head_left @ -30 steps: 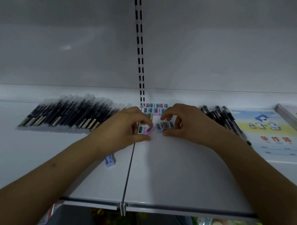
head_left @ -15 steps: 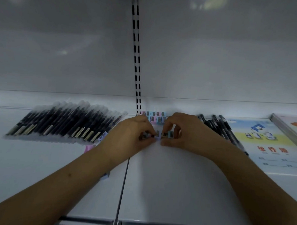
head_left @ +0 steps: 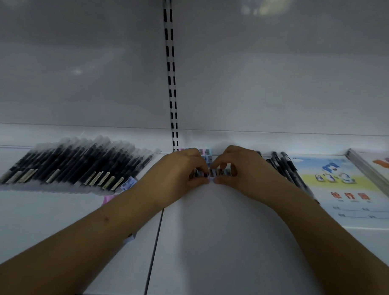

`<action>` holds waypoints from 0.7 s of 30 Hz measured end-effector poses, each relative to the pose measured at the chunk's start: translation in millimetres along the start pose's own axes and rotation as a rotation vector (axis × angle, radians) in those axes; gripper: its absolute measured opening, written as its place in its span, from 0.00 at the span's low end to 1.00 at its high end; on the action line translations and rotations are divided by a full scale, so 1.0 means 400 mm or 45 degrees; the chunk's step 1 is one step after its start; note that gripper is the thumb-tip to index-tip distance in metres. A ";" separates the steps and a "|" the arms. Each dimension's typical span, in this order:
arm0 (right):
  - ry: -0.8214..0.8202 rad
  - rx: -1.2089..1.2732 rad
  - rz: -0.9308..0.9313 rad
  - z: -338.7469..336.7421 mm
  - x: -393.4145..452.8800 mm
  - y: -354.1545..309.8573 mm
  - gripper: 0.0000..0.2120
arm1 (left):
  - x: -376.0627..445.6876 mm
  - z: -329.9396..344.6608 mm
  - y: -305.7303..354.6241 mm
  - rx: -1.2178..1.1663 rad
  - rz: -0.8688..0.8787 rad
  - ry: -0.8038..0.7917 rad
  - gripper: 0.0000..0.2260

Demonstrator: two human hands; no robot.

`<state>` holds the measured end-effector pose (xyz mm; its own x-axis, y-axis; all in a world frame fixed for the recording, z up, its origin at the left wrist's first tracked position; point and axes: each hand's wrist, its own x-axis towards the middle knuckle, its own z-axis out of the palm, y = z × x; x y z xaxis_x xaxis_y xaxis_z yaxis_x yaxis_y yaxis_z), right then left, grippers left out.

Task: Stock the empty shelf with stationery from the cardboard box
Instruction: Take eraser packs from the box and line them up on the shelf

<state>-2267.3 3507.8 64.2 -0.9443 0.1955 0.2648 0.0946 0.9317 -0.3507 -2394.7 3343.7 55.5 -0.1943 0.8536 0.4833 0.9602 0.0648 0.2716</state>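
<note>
Both my hands meet at the middle of the white shelf (head_left: 207, 247). My left hand (head_left: 177, 175) and my right hand (head_left: 239, 171) pinch a short row of small pastel sharpeners (head_left: 219, 172) between fingers and thumbs. Just behind it, against the back wall, sits a block of more sharpeners (head_left: 205, 154), partly hidden by my fingers. Loose sharpeners lie left of my left arm: a lilac one (head_left: 128, 183) and a pink one (head_left: 108, 198). The cardboard box is out of view.
A row of black pens in clear wrap (head_left: 74, 165) lies at the left. More black pens (head_left: 285, 168) lie right of my right hand, then exercise books (head_left: 342, 185) and a stack (head_left: 378, 167) at the far right. A slotted upright (head_left: 170, 80) runs up the back wall.
Both hands have slid the pinched row of sharpeners away from me, toward the block at the back wall. The view has tilted up, so the shelf's front edge has dropped low.
</note>
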 end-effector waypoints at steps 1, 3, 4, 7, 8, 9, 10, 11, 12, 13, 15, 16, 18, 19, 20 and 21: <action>0.015 0.004 -0.001 0.002 0.002 0.000 0.13 | 0.001 -0.001 -0.004 0.005 -0.001 0.008 0.07; 0.058 0.035 0.016 0.007 0.003 -0.001 0.13 | 0.002 -0.004 -0.010 0.057 0.019 0.019 0.08; 0.077 0.054 0.034 0.010 0.002 -0.001 0.14 | 0.002 -0.007 -0.014 0.105 0.029 0.032 0.10; 0.101 0.076 0.067 0.017 0.004 -0.002 0.14 | -0.007 -0.027 -0.025 0.154 -0.017 0.083 0.17; 0.100 0.069 0.062 0.018 0.005 -0.002 0.13 | -0.013 -0.035 -0.029 0.152 -0.043 0.084 0.19; 0.096 0.056 0.054 0.017 0.006 -0.002 0.13 | -0.020 -0.043 -0.032 0.160 -0.069 0.078 0.21; 0.087 0.041 0.053 0.017 0.007 -0.002 0.12 | -0.026 -0.050 -0.036 0.171 -0.094 0.068 0.22; 0.078 0.030 0.054 0.017 0.007 -0.002 0.12 | -0.031 -0.057 -0.041 0.174 -0.118 0.068 0.23; 0.067 0.024 0.056 0.016 0.008 -0.003 0.11 | -0.036 -0.062 -0.047 0.158 -0.158 0.069 0.24; 0.062 0.022 0.055 0.015 0.007 -0.004 0.11 | -0.038 -0.067 -0.051 0.132 -0.206 0.060 0.24; 0.057 0.019 0.046 0.017 0.008 -0.006 0.11 | -0.042 -0.073 -0.061 0.102 -0.283 0.014 0.22; 0.056 0.020 0.042 0.017 0.008 -0.005 0.11 | -0.041 -0.073 -0.066 0.107 -0.290 -0.006 0.20; 0.049 0.031 0.042 0.017 0.007 -0.005 0.11 | -0.039 -0.070 -0.069 0.129 -0.262 -0.026 0.18; 0.047 0.038 0.040 0.017 0.007 -0.005 0.12 | -0.038 -0.068 -0.069 0.141 -0.243 -0.027 0.19; 0.048 0.043 0.038 0.017 0.007 -0.005 0.12 | -0.037 -0.064 -0.069 0.148 -0.232 -0.029 0.20; 0.052 0.045 0.035 0.018 0.006 -0.005 0.13 | -0.036 -0.060 -0.068 0.152 -0.221 -0.027 0.19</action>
<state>-2272.1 3504.3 59.3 -0.9278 0.2337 0.2909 0.1083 0.9147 -0.3894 -2422.7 3317.0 61.1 -0.3557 0.8351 0.4197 0.9299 0.2714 0.2481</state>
